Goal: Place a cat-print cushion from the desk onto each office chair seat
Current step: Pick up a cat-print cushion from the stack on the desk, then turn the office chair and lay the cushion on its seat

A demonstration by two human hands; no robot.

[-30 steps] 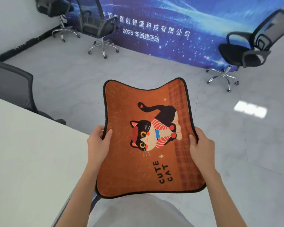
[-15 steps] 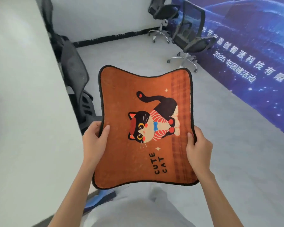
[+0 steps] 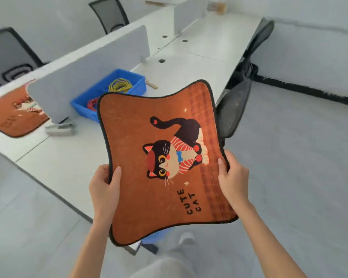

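I hold an orange cat-print cushion [image 3: 161, 157] flat in front of me, above the white desk's [image 3: 72, 163] near corner. My left hand [image 3: 105, 183] grips its left edge and my right hand [image 3: 232, 177] grips its right edge. A second cat-print cushion [image 3: 12, 115] lies on the desk at far left, partly behind a grey divider [image 3: 84, 77]. A black mesh office chair [image 3: 235, 109] stands pushed against the desk's right side, its seat hidden behind the held cushion. Two more office chairs stand beyond the desk, one at left [image 3: 10, 55] and one at the top [image 3: 111, 14].
A blue bin [image 3: 138, 85] with rubber bands sits on the desk behind the held cushion. A second grey divider [image 3: 189, 13] stands further back. Grey floor spreads to the right, bounded by a white wall with a black baseboard [image 3: 309, 93].
My view has swung left from the blue banner and open floor to the desk. The cushion stays held in both hands, now tilted over the desk corner.
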